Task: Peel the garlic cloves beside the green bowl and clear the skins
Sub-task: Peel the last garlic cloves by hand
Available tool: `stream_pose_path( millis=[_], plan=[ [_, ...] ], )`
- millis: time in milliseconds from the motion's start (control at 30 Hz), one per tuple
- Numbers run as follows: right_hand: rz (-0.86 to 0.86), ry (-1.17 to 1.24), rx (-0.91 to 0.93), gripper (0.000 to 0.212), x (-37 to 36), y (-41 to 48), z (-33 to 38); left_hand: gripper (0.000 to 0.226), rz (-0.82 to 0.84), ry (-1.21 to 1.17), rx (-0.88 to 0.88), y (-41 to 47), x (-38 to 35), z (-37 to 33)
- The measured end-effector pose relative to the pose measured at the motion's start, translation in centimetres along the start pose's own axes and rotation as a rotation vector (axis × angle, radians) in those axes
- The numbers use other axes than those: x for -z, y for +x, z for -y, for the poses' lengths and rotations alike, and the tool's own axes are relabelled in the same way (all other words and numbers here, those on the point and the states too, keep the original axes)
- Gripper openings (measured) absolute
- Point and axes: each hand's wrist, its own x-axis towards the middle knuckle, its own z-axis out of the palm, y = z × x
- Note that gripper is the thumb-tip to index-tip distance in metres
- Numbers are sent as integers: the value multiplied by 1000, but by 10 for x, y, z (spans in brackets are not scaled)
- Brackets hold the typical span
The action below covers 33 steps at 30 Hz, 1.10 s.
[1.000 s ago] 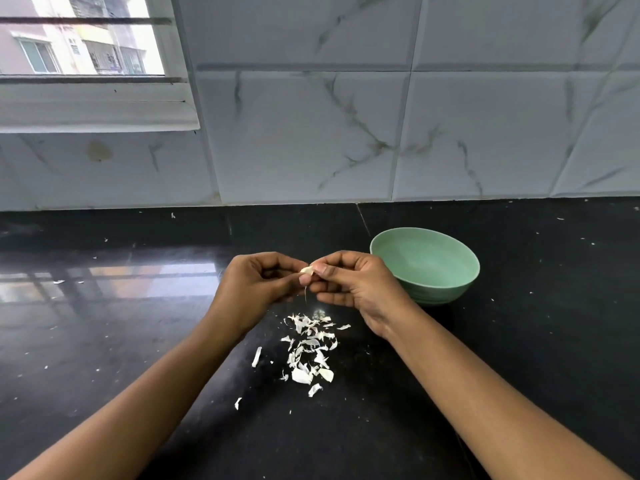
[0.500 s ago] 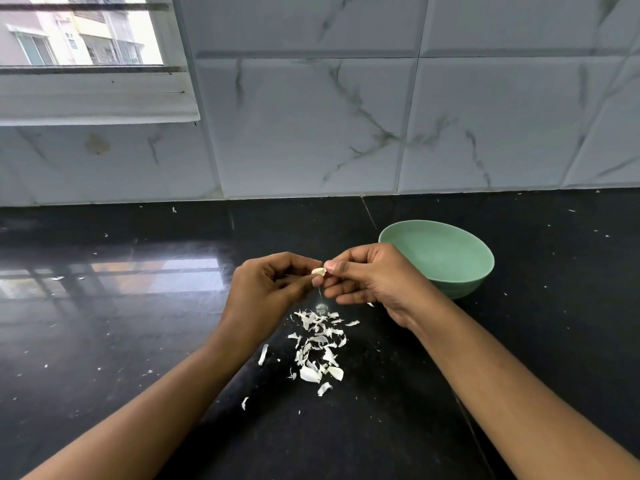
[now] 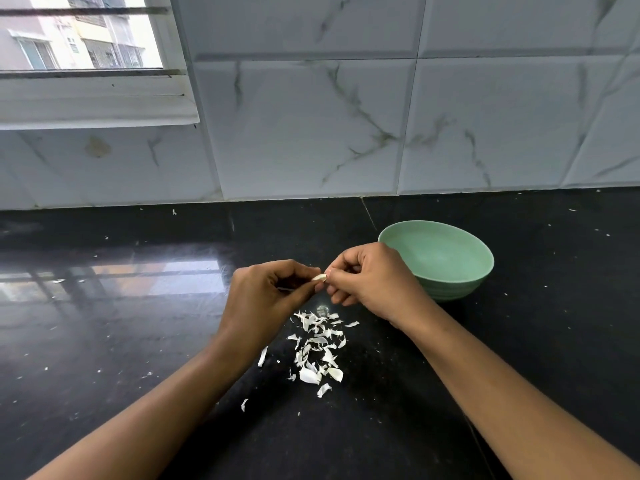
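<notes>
Left grip (image 3: 263, 296) and right grip (image 3: 367, 282) still pinch the garlic clove (image 3: 319, 277), apparently barely moved

You have nothing to read in this view: no text, label, brand, number or sign is legible on anything.
</notes>
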Motion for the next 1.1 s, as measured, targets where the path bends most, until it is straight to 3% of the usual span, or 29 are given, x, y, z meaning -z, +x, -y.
stream_pose_path(
  millis=[333, 800, 967, 1100],
  plan=[
    [-114, -185, 78, 13, -4, -4, 4, 16, -4, 35, -27, 1, -1, 0],
    [114, 559, -189, 23, -3, -1, 9, 21, 65, -606, 281, 2, -3, -6],
    [125, 657, -248, 23, -5, -1, 8, 16, 7, -849, 384, 3, -5, -4],
    [102, 668, -262, 24, -3, 0, 8, 27, -81, -968, 435, 10, 0, 2]
  ],
)
